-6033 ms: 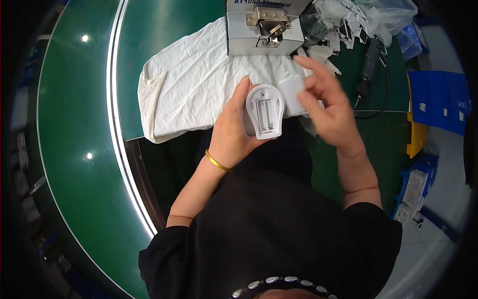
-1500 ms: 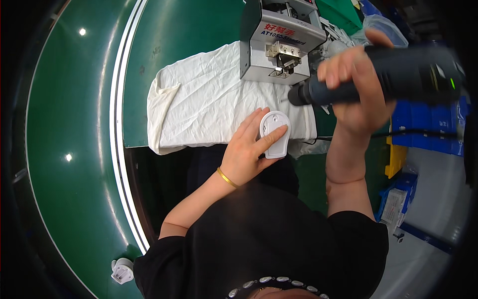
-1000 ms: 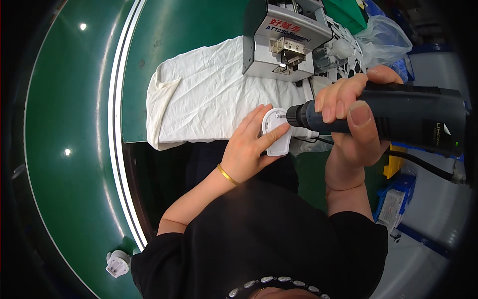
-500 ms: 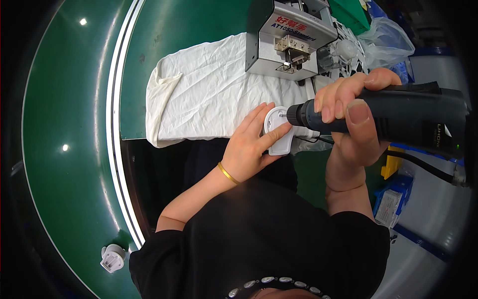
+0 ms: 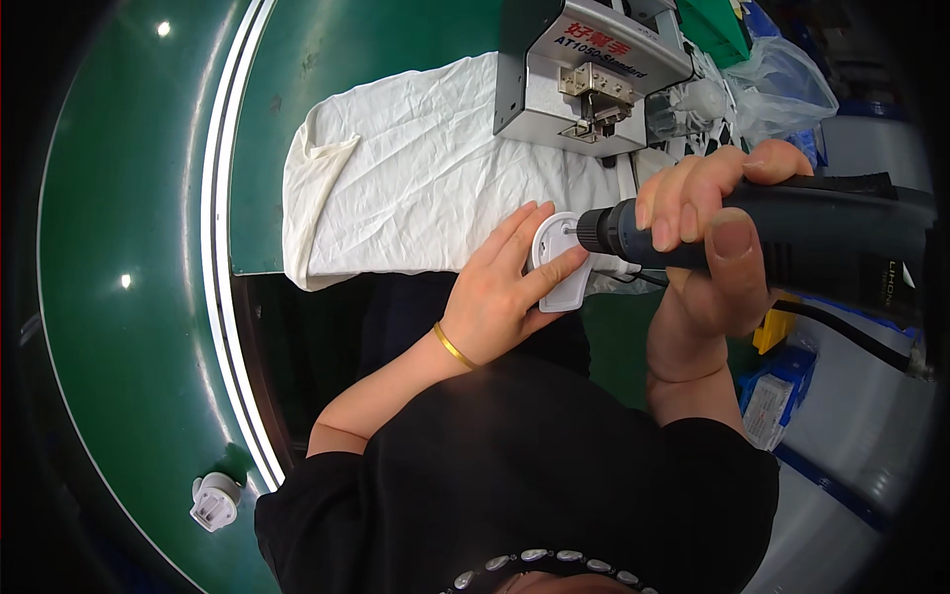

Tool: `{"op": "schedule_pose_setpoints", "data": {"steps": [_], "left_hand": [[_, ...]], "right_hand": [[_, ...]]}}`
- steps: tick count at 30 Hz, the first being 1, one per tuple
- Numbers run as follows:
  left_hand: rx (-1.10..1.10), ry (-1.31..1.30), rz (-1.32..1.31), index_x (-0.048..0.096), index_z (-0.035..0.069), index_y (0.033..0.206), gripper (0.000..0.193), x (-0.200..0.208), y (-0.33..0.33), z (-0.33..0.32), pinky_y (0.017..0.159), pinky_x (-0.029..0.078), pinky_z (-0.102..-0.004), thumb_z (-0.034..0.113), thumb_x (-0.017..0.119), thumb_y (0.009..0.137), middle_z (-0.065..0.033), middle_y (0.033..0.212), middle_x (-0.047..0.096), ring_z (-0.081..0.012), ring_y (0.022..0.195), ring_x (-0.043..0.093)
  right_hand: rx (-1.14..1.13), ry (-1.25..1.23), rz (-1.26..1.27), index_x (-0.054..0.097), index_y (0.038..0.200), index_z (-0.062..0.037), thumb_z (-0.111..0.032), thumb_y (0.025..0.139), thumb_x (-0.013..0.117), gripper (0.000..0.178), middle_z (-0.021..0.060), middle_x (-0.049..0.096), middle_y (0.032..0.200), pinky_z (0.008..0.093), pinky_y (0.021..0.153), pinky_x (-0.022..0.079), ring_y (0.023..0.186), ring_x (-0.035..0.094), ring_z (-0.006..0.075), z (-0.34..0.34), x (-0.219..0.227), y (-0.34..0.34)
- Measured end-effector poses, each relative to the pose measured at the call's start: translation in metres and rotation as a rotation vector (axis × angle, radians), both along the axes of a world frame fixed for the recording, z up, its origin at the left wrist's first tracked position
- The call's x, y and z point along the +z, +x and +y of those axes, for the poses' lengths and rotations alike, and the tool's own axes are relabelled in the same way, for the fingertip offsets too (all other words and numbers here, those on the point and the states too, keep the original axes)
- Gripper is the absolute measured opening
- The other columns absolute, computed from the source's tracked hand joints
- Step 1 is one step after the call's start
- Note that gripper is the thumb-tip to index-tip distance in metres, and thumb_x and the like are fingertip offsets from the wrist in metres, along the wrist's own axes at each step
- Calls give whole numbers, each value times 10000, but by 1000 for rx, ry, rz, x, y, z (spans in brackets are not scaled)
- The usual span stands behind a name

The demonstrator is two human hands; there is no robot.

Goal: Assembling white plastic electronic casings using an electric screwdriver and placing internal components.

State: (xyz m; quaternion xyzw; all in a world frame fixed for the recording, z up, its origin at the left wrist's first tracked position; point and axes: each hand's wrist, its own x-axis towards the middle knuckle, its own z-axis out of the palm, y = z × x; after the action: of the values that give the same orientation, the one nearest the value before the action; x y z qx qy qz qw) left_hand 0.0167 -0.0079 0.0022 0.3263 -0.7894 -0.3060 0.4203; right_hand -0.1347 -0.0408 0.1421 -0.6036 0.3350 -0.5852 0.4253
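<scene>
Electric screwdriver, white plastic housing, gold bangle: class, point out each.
Electric screwdriver point(image 5: 829, 236), head view: dark body.
White plastic housing point(image 5: 569, 290), head view: narrower end.
Gold bangle point(image 5: 452, 346), head view: middle of band.

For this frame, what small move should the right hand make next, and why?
Probably a light press along the bit by the right hand: it grips the electric screwdriver, whose bit appears to meet the rounded end of the white plastic housing, and the left hand steadies that housing, thumb across its face.
</scene>
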Motion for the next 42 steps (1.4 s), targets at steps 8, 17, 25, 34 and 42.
{"op": "schedule_pose_setpoints", "data": {"steps": [8,17,25,34,42], "left_hand": [[9,-10,12,647,175,1262,700,-3,-4,7,1040,442,-469,141,873,600,-207,1359,525,-431,1275,486],[-2,2,-53,646,205,1270,646,7,1,1,1063,412,-491,158,834,654,-213,1406,481,-456,1321,427],[-179,-272,-377,733,224,1027,306,32,6,-4,1093,383,-506,111,699,745,-103,1462,473,-385,1358,416],[-168,-304,-520,673,160,1068,445,55,28,-16,1042,461,-470,-6,724,658,-121,1392,540,-383,1306,487],[388,-24,-68,566,40,1131,510,39,100,-46,848,536,-302,-83,722,662,-169,1346,566,-251,1141,616]], "right_hand": [[-7,-143,436,392,1296,-57,-190,889,674,513,81,550,804,381,672,480,664,552,174,3,3,-19],[-442,149,-368,503,1228,-59,-140,959,622,305,93,606,851,362,729,481,702,587,188,-7,-24,-154],[-810,565,-104,554,1045,-28,-160,814,801,364,66,609,836,318,496,537,643,625,165,-16,-117,-268],[-901,530,275,646,971,9,-143,777,738,264,61,645,834,318,666,464,725,588,153,-26,-133,-262],[-953,522,258,636,1119,43,-192,782,705,416,117,664,948,340,742,487,815,618,197,-19,-136,-266]]}}
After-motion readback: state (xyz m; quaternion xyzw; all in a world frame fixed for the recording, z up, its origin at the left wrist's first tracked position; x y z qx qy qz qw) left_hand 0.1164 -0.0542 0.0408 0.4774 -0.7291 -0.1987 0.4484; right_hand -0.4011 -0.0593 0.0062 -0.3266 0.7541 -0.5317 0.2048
